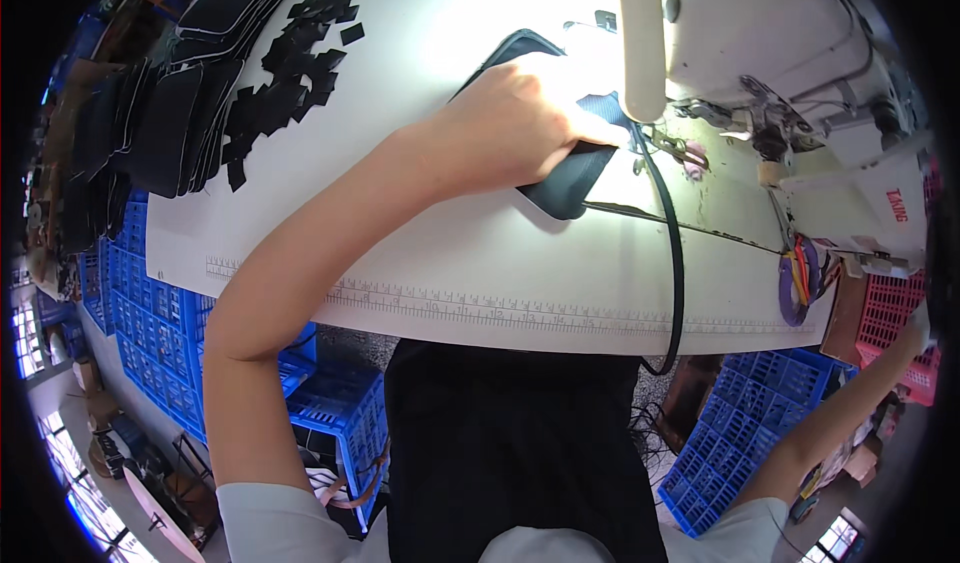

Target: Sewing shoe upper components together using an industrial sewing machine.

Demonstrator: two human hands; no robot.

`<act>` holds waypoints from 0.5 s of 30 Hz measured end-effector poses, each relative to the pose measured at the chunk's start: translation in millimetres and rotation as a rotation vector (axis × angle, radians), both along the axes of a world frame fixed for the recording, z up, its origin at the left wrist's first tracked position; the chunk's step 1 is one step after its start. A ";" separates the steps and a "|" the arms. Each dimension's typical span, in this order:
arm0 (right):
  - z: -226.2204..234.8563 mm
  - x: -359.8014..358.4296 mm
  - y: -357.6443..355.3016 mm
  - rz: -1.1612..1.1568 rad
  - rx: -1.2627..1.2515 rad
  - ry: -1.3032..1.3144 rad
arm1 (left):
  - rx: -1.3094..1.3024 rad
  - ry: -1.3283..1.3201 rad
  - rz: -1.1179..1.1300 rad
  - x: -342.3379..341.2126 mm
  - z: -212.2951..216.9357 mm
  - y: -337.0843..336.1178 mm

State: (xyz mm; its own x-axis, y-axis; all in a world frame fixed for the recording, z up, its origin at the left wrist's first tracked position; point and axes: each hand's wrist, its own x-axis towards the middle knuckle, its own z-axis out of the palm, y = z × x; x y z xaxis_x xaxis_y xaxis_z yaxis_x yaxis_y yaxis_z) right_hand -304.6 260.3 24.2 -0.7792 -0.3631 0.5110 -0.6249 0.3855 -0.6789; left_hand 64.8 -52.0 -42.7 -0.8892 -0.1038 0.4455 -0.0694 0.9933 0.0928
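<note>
My left hand presses flat on a dark padded fabric panel lying on the white sewing table, its fingers pinching a small black strip right beside the needle area of the white sewing machine. My right hand reaches far out to the right, below the table edge, toward a pink crate; what it touches is hidden at the picture's rim.
A stack of black panels and several small black cut pieces lie at the table's far left. Blue crates stand under the table, more at lower right. A black cable hangs over the front edge.
</note>
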 end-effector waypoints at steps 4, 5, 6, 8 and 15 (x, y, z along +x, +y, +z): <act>-28.4 -105.4 40.2 -0.073 -0.154 -0.091 | 0.009 -0.020 0.005 -1.8 -3.4 -2.8; -34.7 -125.0 48.7 -0.085 -0.181 -0.110 | 0.035 -0.019 0.005 -2.0 -5.3 -4.1; -39.3 -140.4 57.1 -0.108 -0.208 -0.122 | 0.061 -0.020 0.000 -2.1 -7.3 -5.7; -43.9 -153.5 67.5 -0.165 -0.248 -0.134 | 0.090 -0.020 -0.014 -1.7 -11.7 -8.4; -53.8 33.0 3.3 0.174 -0.001 0.113 | 0.140 -0.076 -0.047 -1.9 -10.4 -10.5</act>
